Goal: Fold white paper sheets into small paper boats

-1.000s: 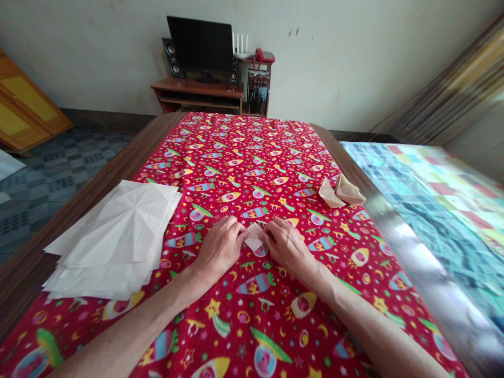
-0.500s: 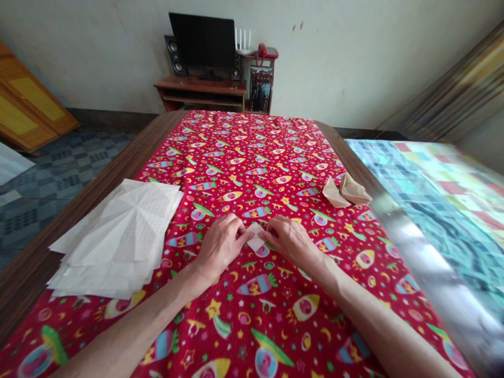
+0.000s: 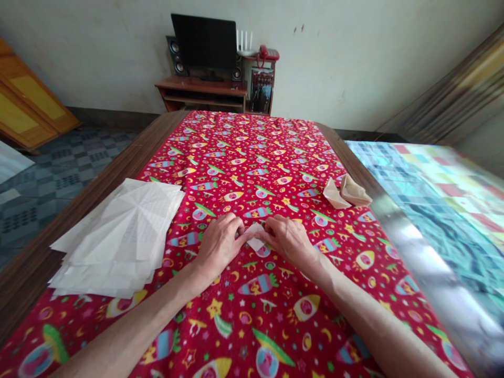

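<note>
**Small folded paper [image 3: 256, 242] pinched from both sides**

So the person's got a small folded paper right in the middle of the near half of the red tablecloth [image 3: 252, 325], kinda diamond-shaped from up here. Left hand [image 3: 221, 241] has its thumb and fingers closed on the left corner, fingers curled in. Right hand [image 3: 291, 239] does pretty much the same on the right corner, thumb over the paper. Can't tell exactly what the fingertips hidden behind are doing.

Off to the left there's a messy stack of paper [image 3: 114, 247], the top sheet creased in a starburst. Over on the right, near the cloth's edge, sit a pointy folded piece [image 3: 335, 195] and a chunkier folded bundle [image 3: 355, 192], just beside each other. Way at the back: a dark monitor [image 3: 203, 42] and a red phone [image 3: 269, 53].
</note>
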`<state>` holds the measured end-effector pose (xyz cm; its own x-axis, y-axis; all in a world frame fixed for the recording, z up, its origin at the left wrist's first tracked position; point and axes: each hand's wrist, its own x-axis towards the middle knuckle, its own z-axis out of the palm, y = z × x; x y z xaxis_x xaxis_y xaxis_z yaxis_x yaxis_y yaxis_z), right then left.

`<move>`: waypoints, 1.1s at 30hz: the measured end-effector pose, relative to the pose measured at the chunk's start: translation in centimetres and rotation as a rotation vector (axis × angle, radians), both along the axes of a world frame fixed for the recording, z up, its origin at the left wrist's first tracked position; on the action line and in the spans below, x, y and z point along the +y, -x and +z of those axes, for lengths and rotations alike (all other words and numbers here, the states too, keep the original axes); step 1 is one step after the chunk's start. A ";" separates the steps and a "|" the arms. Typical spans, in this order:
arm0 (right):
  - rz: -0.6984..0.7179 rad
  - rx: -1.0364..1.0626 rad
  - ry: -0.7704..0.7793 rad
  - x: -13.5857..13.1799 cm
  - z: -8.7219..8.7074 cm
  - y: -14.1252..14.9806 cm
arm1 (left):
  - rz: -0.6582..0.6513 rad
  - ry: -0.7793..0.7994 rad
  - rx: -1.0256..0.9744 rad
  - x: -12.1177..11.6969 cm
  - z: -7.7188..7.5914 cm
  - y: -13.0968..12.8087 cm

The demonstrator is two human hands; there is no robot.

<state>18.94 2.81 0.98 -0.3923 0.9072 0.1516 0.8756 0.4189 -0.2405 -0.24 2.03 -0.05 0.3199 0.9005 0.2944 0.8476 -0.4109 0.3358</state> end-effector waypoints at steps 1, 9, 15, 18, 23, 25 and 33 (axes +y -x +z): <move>0.008 0.011 0.006 0.0 0.1 -0.1 | 0.000 0.010 -0.008 0.0 0.0 0.0; 0.074 0.178 0.052 -0.4 -0.2 -1.2 | -0.050 0.130 -0.193 0.6 -0.5 0.9; 0.080 0.338 0.000 -1.1 -1.1 -1.2 | -0.095 0.089 -0.204 0.6 0.0 0.7; 0.120 0.384 -0.033 -1.2 -1.3 -1.3 | -0.078 0.111 -0.154 0.8 0.4 0.4; 0.175 0.418 -0.024 -1.3 -1.3 -1.5 | -0.150 0.247 -0.202 1.7 1.2 0.4; 0.192 0.436 0.006 -1.3 -1.3 -1.6 | -0.162 0.321 -0.247 1.8 1.4 0.4; 0.096 0.722 0.150 -1.0 -1.3 -1.0 | -0.154 0.364 -0.426 1.2 1.6 -0.2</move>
